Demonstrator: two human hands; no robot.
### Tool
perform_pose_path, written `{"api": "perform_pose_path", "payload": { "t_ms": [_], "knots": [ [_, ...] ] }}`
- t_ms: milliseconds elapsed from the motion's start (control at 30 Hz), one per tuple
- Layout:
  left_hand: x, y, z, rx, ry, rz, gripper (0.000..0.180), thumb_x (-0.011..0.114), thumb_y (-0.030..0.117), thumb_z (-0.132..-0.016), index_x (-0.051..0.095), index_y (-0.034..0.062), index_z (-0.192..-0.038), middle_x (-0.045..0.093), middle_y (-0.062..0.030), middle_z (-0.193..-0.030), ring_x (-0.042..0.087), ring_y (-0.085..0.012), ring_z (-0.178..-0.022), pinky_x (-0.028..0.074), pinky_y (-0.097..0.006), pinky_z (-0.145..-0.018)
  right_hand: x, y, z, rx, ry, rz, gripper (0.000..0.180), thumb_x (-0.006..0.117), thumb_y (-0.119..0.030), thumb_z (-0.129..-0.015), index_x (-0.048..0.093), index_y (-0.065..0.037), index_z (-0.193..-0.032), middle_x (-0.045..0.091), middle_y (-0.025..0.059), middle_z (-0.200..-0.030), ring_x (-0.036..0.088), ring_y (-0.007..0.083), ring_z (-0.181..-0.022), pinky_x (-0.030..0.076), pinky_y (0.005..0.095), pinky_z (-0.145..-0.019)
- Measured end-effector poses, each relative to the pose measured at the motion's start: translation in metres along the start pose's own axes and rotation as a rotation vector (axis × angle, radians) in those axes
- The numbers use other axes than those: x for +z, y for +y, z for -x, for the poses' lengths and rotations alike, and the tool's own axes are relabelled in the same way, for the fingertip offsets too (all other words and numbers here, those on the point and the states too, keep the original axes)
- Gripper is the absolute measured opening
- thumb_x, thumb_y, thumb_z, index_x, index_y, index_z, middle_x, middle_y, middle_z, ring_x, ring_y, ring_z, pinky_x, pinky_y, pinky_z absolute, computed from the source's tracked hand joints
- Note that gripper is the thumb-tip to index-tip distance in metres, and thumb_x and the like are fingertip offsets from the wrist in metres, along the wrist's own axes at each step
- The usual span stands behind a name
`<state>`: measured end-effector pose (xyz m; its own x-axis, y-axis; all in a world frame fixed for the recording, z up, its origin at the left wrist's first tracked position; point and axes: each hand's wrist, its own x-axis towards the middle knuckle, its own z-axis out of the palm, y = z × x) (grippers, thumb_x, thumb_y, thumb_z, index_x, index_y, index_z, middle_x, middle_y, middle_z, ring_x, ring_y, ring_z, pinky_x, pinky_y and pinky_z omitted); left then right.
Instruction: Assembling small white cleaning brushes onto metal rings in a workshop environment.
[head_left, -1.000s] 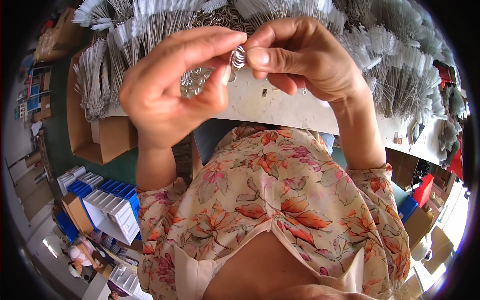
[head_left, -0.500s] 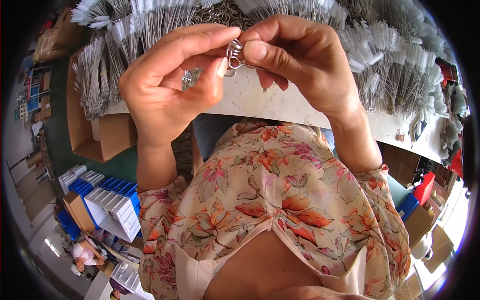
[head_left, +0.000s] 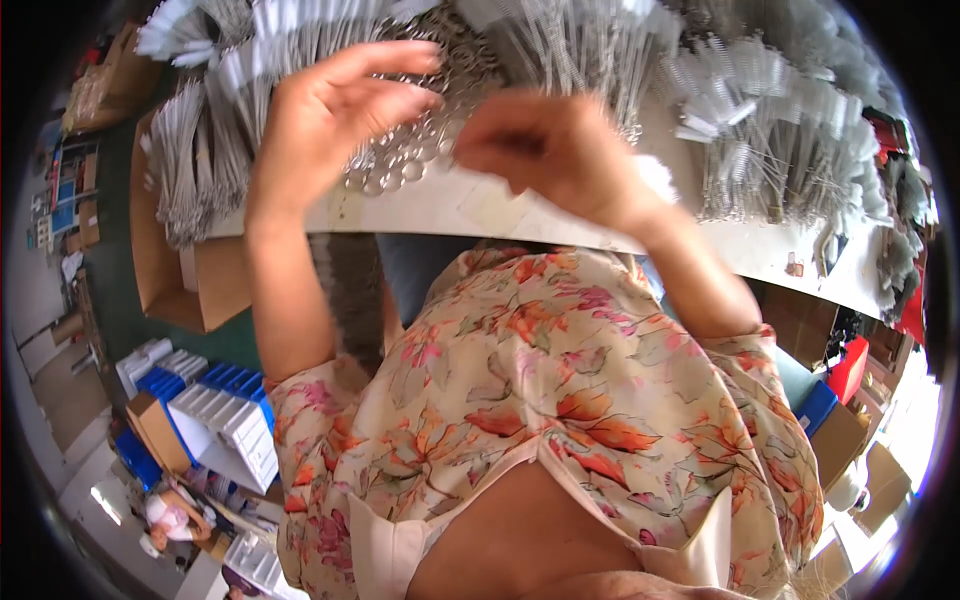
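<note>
My left hand [head_left: 318, 135] is raised over the bench, thumb and fingers apart, and I see nothing held in it. Beside and behind its fingertips lies a pile of shiny metal rings [head_left: 405, 160]. To the right, my right hand [head_left: 555, 150] is smeared by motion, its fingers curled in. Whether it holds anything does not show. A white bristle tip [head_left: 655, 178] shows by my right wrist; I cannot tell if it belongs to something in that hand. Bundles of wire-stemmed brushes [head_left: 570, 50] stand behind both hands.
More brush bundles pile up at the left [head_left: 195, 165] and right [head_left: 790, 140] of the white bench [head_left: 480, 212]. A cardboard box [head_left: 215, 285] stands left of the bench. Blue and white crates [head_left: 225, 415] are on the floor, with a person [head_left: 175, 515] farther off.
My hands have moved apart. The small metal ring piece that both hands pinched is no longer visible between them. My left fingers have spread, and my right hand has shifted downward.
</note>
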<state>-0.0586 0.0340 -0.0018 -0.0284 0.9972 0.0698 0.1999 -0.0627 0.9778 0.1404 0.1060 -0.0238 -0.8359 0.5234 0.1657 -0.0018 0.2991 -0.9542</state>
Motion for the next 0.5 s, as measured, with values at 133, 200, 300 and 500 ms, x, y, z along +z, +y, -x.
{"api": "perform_pose_path", "payload": {
  "t_ms": [133,200,300,500],
  "knots": [
    [-0.075,-0.078,-0.039,-0.516,0.397,-0.949,0.033,0.062,0.036,-0.082,0.063,0.0038,-0.089,0.064,-0.0063,-0.073,0.062,-0.0141,-0.069,0.047,-0.026,-0.060,0.056,0.072,0.033,-0.326,-0.071,0.611,0.016,0.059,-0.007,-0.068,0.061,-0.010,-0.084,0.055,0.0057,-0.075,0.058,0.0208,-0.071,0.047,0.0332,-0.058],
    [-0.074,-0.081,-0.046,-0.468,0.361,-1.123,0.033,0.060,0.038,-0.082,0.062,0.0052,-0.086,0.064,-0.0095,-0.077,0.062,-0.0221,-0.072,0.047,-0.033,-0.063,0.063,0.087,0.035,-0.458,-0.087,0.667,0.020,0.061,-0.010,-0.064,0.061,-0.010,-0.084,0.054,0.0043,-0.076,0.057,0.0210,-0.076,0.048,0.0332,-0.064],
    [-0.065,-0.079,-0.049,-0.422,0.347,-1.286,0.032,0.057,0.038,-0.083,0.061,0.0062,-0.083,0.064,-0.0128,-0.081,0.061,-0.0318,-0.077,0.046,-0.039,-0.067,0.043,0.083,0.031,-0.530,0.045,0.586,0.020,0.066,-0.013,-0.063,0.062,-0.011,-0.083,0.055,0.0037,-0.076,0.057,0.0205,-0.076,0.048,0.0326,-0.065],
    [-0.064,-0.086,-0.040,-0.317,0.408,-1.277,0.024,0.052,0.029,-0.087,0.058,0.0050,-0.085,0.063,-0.0149,-0.081,0.061,-0.0332,-0.077,0.047,-0.043,-0.067,-0.093,0.074,0.010,-0.108,0.641,0.808,0.006,0.062,-0.015,-0.078,0.065,-0.010,-0.078,0.062,0.0032,-0.067,0.060,0.0174,-0.061,0.048,0.0275,-0.053]
  ]
}}
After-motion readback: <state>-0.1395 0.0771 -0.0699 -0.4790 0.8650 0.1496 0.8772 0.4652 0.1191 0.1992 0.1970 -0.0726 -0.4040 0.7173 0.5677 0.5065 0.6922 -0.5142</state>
